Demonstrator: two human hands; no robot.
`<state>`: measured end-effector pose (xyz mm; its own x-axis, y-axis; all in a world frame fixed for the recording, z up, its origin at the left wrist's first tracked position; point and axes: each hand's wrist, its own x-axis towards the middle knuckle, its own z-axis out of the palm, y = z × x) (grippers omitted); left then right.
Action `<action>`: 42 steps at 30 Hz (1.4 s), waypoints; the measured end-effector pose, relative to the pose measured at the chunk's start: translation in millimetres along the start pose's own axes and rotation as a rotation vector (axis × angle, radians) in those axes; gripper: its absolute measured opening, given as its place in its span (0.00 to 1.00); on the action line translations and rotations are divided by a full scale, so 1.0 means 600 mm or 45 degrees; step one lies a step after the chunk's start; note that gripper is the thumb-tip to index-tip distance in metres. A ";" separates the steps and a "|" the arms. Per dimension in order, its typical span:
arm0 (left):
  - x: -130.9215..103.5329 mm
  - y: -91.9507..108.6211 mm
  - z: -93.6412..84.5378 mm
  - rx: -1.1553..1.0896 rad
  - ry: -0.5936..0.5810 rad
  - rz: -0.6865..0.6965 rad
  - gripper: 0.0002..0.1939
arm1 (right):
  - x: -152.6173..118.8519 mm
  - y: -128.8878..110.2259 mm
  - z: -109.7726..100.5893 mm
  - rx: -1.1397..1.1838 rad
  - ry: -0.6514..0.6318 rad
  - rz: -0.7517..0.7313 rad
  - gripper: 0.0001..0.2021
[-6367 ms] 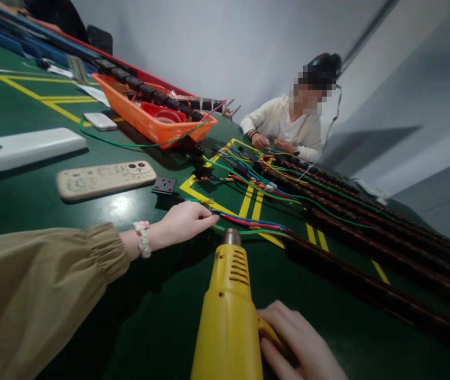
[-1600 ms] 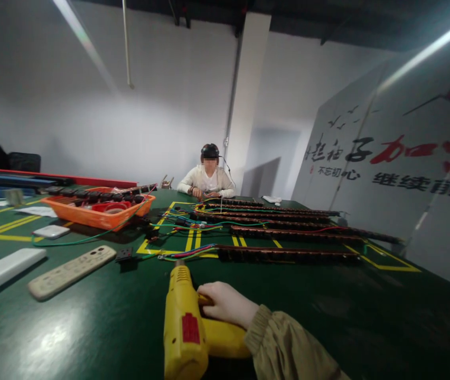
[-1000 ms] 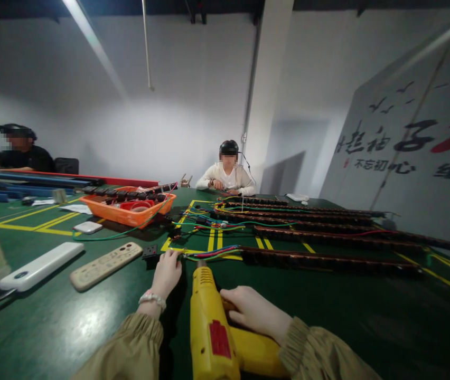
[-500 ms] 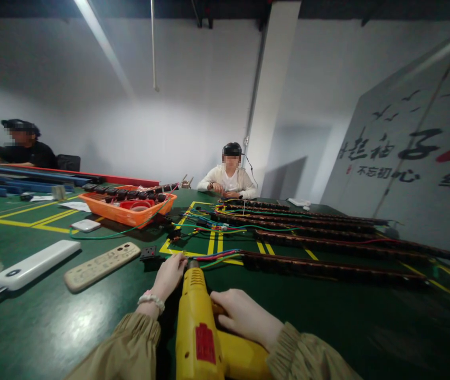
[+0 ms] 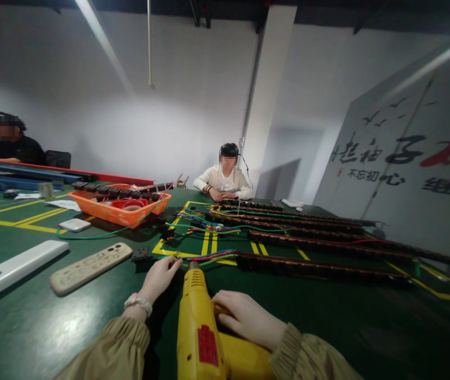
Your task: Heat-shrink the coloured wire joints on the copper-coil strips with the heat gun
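Note:
My right hand (image 5: 246, 318) is wrapped round the handle of a yellow heat gun (image 5: 199, 316), whose metal nozzle points away from me at the wires. My left hand (image 5: 160, 275) pinches the coloured wires (image 5: 211, 257) just left of the nozzle, fingers closed. Those wires run right into a long dark wrapped bundle (image 5: 312, 268). Left of my left hand lies a black connector block (image 5: 140, 254). Behind, more dark bundles (image 5: 328, 244) with loose coloured wire ends lie side by side.
An orange basket (image 5: 118, 214) of black parts stands at the left back. A beige power strip (image 5: 90, 268), a white power bank (image 5: 19, 268) and a small white box (image 5: 75, 225) lie at left. One person (image 5: 225, 179) sits opposite, another (image 5: 11, 145) at far left.
The view has turned slightly right, so most things sit further left. My left hand has moved a little left from the nozzle. My right hand still holds the heat gun.

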<state>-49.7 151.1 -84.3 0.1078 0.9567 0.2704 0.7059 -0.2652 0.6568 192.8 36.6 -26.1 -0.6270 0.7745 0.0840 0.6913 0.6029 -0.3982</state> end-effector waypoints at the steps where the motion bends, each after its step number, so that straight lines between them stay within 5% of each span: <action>1: 0.001 -0.002 0.001 -0.021 0.008 0.007 0.18 | -0.004 0.003 -0.002 0.006 0.006 0.006 0.07; 17: 0.002 -0.005 0.003 -0.160 0.041 0.012 0.19 | -0.071 0.071 -0.034 -0.148 0.118 0.241 0.10; 25: 0.006 -0.008 0.007 -0.177 0.051 -0.001 0.20 | -0.077 0.064 -0.041 -0.334 0.167 0.255 0.11; 42: 0.004 0.004 0.006 -0.160 0.070 -0.057 0.20 | -0.054 0.053 -0.025 -0.092 0.101 0.208 0.11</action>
<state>-45.2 153.4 -84.4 0.0370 0.9608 0.2746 0.6158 -0.2383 0.7510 240.3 33.4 -28.0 -0.4760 0.8741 0.0969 0.8072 0.4780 -0.3463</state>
